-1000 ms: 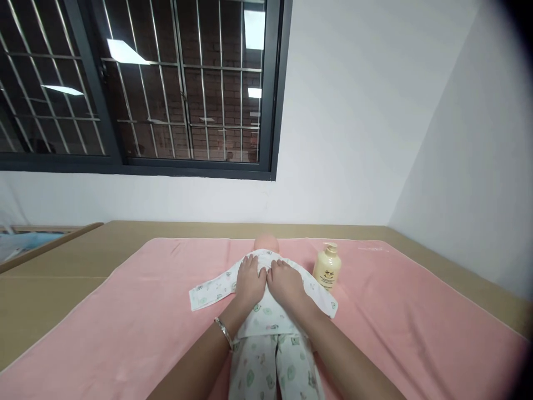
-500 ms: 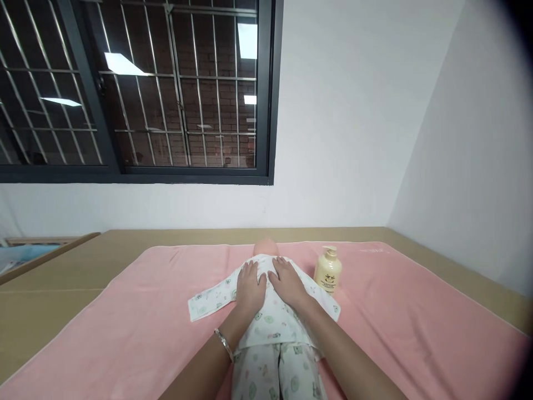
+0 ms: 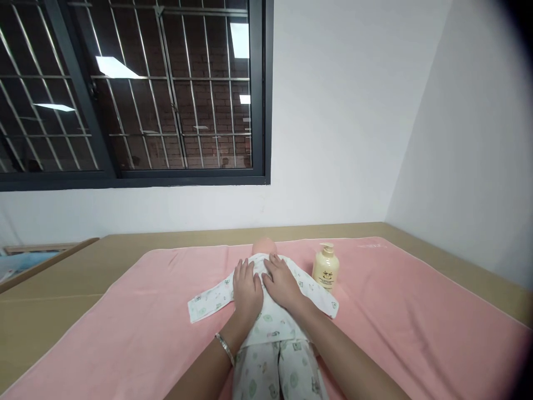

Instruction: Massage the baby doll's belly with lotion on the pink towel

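Observation:
A baby doll [image 3: 265, 246] in a white printed top [image 3: 272, 325] and matching trousers [image 3: 256, 372] lies with its head toward the wall. Only the crown-like top of its bare head shows. Both my hands rest flat on the upper part of the top. My left hand [image 3: 249, 289] lies on the left side, fingers stretched toward the head. On the right side my right hand [image 3: 283, 282] is angled inward, its fingers also extended. Neither hand holds anything. The doll's sleeves spread out to both sides. Beside the right sleeve stands a pale yellow pump bottle [image 3: 326, 269].
A pink cloth [image 3: 154, 333] lies under the doll, over a tan padded surface [image 3: 70, 278]. The white wall [image 3: 333, 139] rises behind, with a dark-framed barred window [image 3: 175, 176] at upper left. Something light blue [image 3: 29, 260] lies beyond the left edge.
My right hand has shifted slightly left and up on the doll's top, and my left hand slightly left. The view has tilted a little. The doll and bottle stay in place.

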`<act>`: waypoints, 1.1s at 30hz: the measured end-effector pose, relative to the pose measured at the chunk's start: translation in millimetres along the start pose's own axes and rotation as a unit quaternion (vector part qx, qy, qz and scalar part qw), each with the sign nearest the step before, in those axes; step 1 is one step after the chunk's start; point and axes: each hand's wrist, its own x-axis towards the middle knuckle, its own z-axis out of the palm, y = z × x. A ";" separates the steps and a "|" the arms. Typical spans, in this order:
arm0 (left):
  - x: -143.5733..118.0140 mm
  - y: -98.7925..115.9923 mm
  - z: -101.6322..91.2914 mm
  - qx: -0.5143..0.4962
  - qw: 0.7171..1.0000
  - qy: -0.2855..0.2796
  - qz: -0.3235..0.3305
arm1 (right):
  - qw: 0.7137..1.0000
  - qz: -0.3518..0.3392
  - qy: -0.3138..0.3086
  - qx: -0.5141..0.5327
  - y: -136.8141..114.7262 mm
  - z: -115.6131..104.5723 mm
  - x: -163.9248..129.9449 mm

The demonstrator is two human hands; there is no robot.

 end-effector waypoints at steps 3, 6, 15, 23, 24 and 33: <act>0.0 0.2 -0.4 -0.004 1.000 -0.002 -0.002 | 0.999 -0.005 0.053 0.005 -6.0 -5.9 -0.8; 0.5 1.5 -1.8 -0.006 1.000 -0.007 -0.005 | 0.998 -0.008 0.063 -0.001 -11.2 -5.4 -3.4; 0.2 1.8 -4.4 -0.007 1.000 -0.018 -0.005 | 1.000 -0.021 -0.003 -0.015 -22.9 -9.8 -7.2; 1.9 2.2 -4.2 0.017 1.000 -0.013 -0.003 | 0.999 -0.017 -0.019 -0.043 -16.5 -3.8 -6.0; 1.9 2.6 -4.7 0.022 1.000 -0.015 -0.003 | 0.999 -0.021 -0.021 -0.042 -16.4 -4.3 -5.6; 1.4 3.7 -5.2 0.039 0.999 -0.012 0.009 | 0.999 0.000 0.023 -0.032 -13.5 -3.0 -5.1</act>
